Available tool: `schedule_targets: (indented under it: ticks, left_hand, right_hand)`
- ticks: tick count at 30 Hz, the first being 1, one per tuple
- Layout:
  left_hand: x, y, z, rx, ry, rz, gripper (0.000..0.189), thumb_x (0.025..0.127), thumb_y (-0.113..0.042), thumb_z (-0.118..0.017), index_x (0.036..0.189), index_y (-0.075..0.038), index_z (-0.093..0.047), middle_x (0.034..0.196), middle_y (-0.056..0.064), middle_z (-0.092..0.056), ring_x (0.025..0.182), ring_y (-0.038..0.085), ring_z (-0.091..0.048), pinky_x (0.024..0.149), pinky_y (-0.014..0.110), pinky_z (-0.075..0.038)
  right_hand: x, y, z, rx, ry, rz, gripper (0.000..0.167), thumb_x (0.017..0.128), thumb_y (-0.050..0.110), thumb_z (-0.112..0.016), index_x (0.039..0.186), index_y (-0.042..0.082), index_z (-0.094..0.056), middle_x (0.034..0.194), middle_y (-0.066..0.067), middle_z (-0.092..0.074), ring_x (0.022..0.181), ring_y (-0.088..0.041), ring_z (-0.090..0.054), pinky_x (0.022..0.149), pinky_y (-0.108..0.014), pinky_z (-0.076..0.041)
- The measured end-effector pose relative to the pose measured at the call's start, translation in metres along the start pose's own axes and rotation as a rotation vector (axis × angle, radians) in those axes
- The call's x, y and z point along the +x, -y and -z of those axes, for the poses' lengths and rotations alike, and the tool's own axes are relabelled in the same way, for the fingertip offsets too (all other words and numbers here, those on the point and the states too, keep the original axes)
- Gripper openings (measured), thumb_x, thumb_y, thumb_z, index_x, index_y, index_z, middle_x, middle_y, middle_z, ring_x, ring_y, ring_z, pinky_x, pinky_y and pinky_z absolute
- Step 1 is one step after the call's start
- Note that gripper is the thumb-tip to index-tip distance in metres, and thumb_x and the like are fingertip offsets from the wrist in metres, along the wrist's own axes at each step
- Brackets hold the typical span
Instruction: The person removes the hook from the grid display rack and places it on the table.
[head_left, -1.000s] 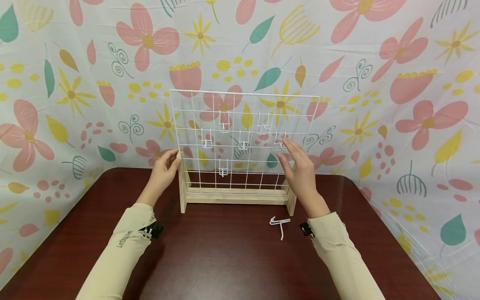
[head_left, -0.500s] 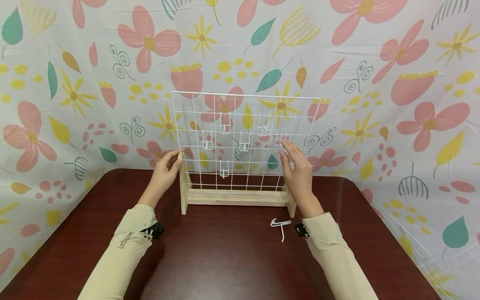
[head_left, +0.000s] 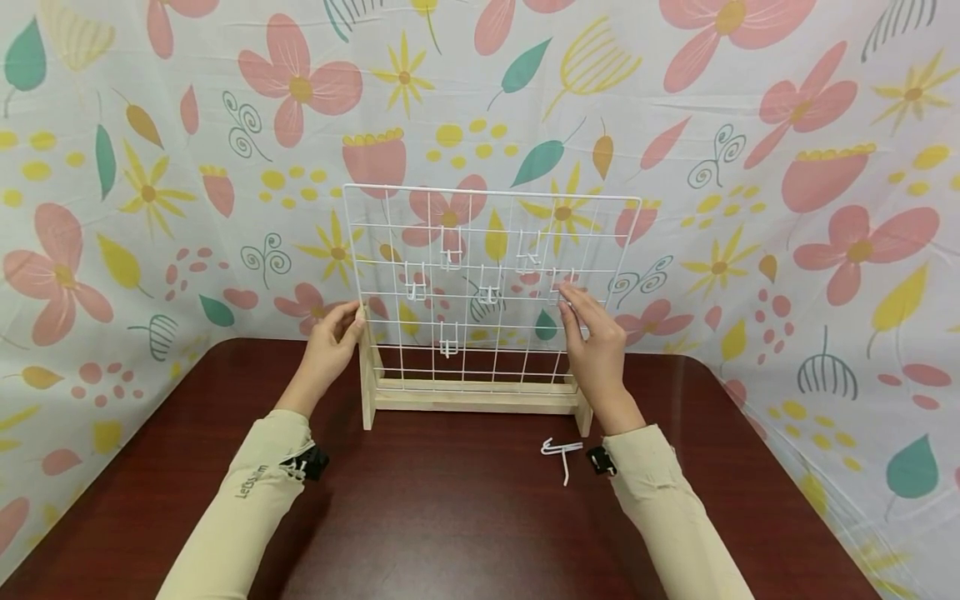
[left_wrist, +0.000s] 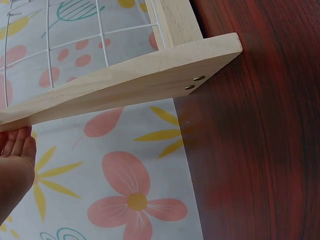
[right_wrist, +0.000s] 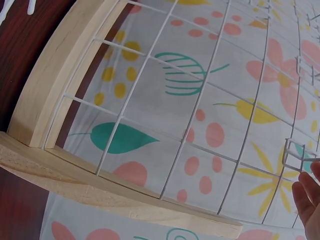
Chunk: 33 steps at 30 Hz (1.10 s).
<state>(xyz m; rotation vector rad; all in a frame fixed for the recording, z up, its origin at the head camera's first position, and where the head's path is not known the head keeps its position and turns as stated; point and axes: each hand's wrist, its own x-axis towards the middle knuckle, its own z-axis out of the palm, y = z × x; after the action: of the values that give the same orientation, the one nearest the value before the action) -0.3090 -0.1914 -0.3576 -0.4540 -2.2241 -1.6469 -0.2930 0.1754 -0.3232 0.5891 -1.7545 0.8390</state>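
Left hand: pinched wooden stand at wire grid's 9 o'clock.
Right hand: pinched mounted hook, 3 o'clock.
Loose hook: lay on table, 5 o'clock.

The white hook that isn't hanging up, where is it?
In the head view, the white hook lies on the dark table, right of centre, just in front of the wooden stand's right foot.

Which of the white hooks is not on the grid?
The loose hook on the dark table, near the stand's right foot; the other hooks are on the grid.
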Motion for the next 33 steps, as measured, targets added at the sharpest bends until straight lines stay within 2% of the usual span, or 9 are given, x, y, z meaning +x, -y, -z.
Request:
schedule_targets:
  ticks: [12,19,25,33]
  left_hand:
    - [-0.001,0.001,0.0,0.017,-0.005,-0.008,0.041,0.101,-0.008,-0.049,0.138,0.01,-0.043,0.132,0.03,-0.052,0.12,0.037,-0.051,0.085,0.009,-0.044]
    - [0.0,0.0,0.0,0.005,-0.004,-0.022,0.041,0.101,-0.009,-0.048,0.137,0.01,-0.043,0.131,0.033,-0.051,0.12,0.038,-0.05,0.086,0.009,-0.043]
    - [0.0,0.0,-0.001,-0.011,-0.002,-0.019,0.039,0.101,-0.006,-0.049,0.136,0.01,-0.044,0.131,0.032,-0.051,0.119,0.037,-0.051,0.084,0.009,-0.044]
    - [0.0,-0.002,0.0,0.019,-0.011,-0.009,0.04,0.101,-0.008,-0.048,0.137,0.01,-0.044,0.13,0.03,-0.053,0.119,0.038,-0.052,0.082,0.008,-0.043]
  right_hand:
    - [0.004,0.0,0.001,-0.01,-0.011,0.018,0.022,0.09,0.003,-0.067,0.111,0.001,-0.072,0.11,-0.012,-0.07,0.102,-0.027,-0.066,0.096,-0.035,-0.048]
    - [0.008,0.0,0.002,-0.009,-0.005,0.012,0.021,0.091,0.007,-0.066,0.11,0.001,-0.072,0.11,-0.011,-0.07,0.098,-0.026,-0.068,0.085,-0.032,-0.053]
    - [0.01,0.001,0.001,0.015,-0.018,0.02,0.021,0.089,0.005,-0.068,0.109,0.0,-0.073,0.108,-0.015,-0.07,0.101,-0.032,-0.066,0.092,-0.029,-0.05]
    - [0.013,0.004,0.002,0.023,-0.022,0.042,0.021,0.088,0.004,-0.068,0.109,0.0,-0.072,0.108,-0.015,-0.07,0.102,-0.029,-0.067,0.092,-0.027,-0.05]
